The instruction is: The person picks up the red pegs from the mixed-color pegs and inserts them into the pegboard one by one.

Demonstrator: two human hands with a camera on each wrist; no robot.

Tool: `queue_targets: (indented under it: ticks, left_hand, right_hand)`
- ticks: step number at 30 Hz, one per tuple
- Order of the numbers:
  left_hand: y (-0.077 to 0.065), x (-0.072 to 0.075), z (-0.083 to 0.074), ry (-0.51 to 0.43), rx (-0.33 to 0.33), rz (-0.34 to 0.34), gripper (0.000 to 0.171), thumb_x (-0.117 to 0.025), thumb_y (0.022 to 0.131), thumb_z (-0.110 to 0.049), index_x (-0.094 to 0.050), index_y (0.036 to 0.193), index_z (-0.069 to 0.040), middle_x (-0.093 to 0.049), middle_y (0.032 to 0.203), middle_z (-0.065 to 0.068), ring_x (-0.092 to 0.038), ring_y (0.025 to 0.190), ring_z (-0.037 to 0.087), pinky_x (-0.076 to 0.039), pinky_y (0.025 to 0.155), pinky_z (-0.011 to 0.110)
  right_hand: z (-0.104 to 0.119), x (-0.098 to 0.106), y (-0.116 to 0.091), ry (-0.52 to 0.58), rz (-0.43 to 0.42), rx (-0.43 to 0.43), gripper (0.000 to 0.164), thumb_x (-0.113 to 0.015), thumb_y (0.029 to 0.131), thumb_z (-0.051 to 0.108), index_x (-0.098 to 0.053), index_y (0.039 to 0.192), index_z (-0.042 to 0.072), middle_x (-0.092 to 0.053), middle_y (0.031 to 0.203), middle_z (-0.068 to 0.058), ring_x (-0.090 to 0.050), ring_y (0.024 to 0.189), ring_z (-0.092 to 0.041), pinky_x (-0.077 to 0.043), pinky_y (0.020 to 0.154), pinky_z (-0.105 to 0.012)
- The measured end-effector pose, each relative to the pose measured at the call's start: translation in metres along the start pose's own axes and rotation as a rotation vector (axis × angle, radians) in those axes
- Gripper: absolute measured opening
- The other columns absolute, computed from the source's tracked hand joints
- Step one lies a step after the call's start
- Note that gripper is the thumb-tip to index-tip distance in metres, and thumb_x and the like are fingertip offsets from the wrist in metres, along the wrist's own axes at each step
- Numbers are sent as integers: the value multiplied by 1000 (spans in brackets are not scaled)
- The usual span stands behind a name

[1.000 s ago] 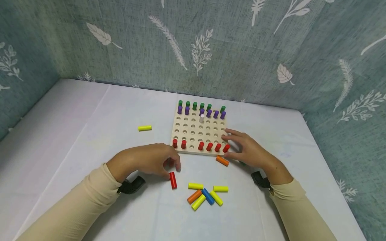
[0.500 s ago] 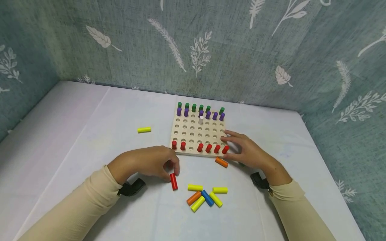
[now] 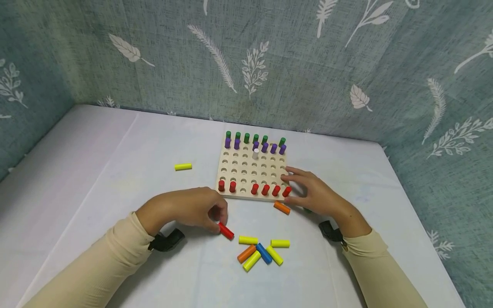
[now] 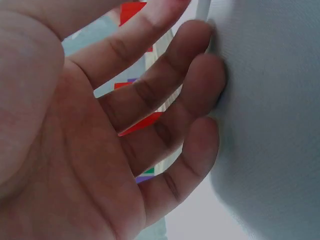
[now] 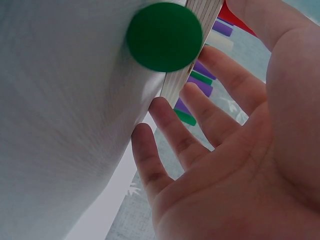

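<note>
My left hand (image 3: 198,209) pinches the end of a red peg (image 3: 226,231) between thumb and index finger, low over the white table. In the left wrist view its other fingers (image 4: 165,125) curl loosely beside the cloth. A wooden pegboard (image 3: 244,197) stands ahead, with red pegs along its near row and green and purple pegs at the back. One white peg (image 3: 256,154) stands in front of the purple ones. My right hand (image 3: 316,192) touches the board's right edge with loosely extended fingers. Near its palm lies a green peg (image 5: 165,37), mostly hidden in the head view.
An orange peg (image 3: 282,208) lies just before the board. Several yellow pegs, including one nearby (image 3: 248,240), lie closer with another orange peg (image 3: 246,253) and a blue peg (image 3: 263,253). A lone yellow peg (image 3: 183,167) lies left of the board. Patterned cloth (image 3: 173,64) hangs behind.
My left thumb and index finger have closed on the red peg, and its near end has swung to the right. The right hand stays at the board's edge.
</note>
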State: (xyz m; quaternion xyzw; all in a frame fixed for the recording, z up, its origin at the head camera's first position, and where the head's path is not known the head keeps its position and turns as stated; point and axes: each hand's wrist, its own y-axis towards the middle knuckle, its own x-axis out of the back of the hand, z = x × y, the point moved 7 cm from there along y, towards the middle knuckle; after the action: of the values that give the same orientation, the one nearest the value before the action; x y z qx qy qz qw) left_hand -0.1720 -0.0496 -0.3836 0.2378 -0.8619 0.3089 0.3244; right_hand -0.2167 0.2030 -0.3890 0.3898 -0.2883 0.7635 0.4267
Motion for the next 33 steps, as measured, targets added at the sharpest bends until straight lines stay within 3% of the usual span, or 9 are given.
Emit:
queue_targets:
  ticks: [7,17,26,33]
  left_hand:
    - [0,3,0,-35,1,-36,18,-82,82,-13,-68,82,-25,-64,76,-10,-57,74,10,-50,71,26]
    - [1,15,-6,-46,-65,-144,15,-82,82,-15,-71,89,-23,-67,79,-12,-60,75,8,-53,71,22]
    - [1,27,-10,-41,-125,-294,13,-80,85,-17,-72,93,-23,-68,82,-14,-60,75,7,-52,66,24]
    - [-3,39,-14,-5,-127,-466,15,-80,86,-20,-74,99,-23,-69,80,-14,-57,72,8,-48,61,24]
  right_hand:
    - [0,0,0,7,5,6,64,-81,84,31,-57,142,16,-34,162,-9,-29,149,-39,-25,116,-64]
    - [0,1,0,-4,-1,-2,64,-81,84,32,-58,142,16,-34,162,-8,-29,148,-39,-25,116,-63]
    - [1,1,1,-7,-4,3,65,-81,84,32,-57,142,17,-34,162,-7,-29,149,-38,-25,116,-63]
    - [1,0,0,-10,2,4,65,-81,84,32,-57,142,16,-34,162,-8,-29,148,-39,-26,116,-64]
